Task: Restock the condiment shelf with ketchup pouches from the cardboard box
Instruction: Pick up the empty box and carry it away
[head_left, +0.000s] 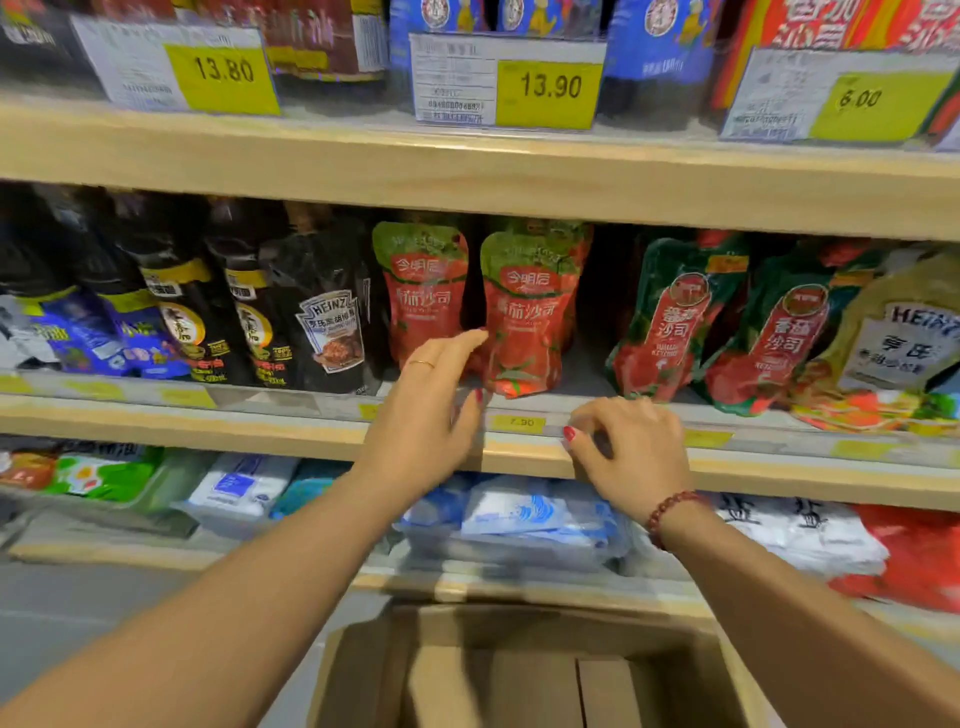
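Two red ketchup pouches with green tops stand on the middle shelf: one (422, 291) further back, one (527, 312) at the front. My left hand (431, 410) is open, its fingertips touching the lower left edge of the front pouch. My right hand (631, 449) rests on the shelf's front rail (291, 415), fingers curled and holding nothing, just below and right of that pouch. The cardboard box (519, 670) sits open at the bottom; only its flaps and brown inside show.
Dark sauce bottles (244, 312) stand left of the pouches. Green-and-red ketchup pouches (670, 317) and a Heinz pack (893, 338) lean at the right. Price tags hang along the top shelf (519, 176). White and blue bags (519, 519) fill the shelf below.
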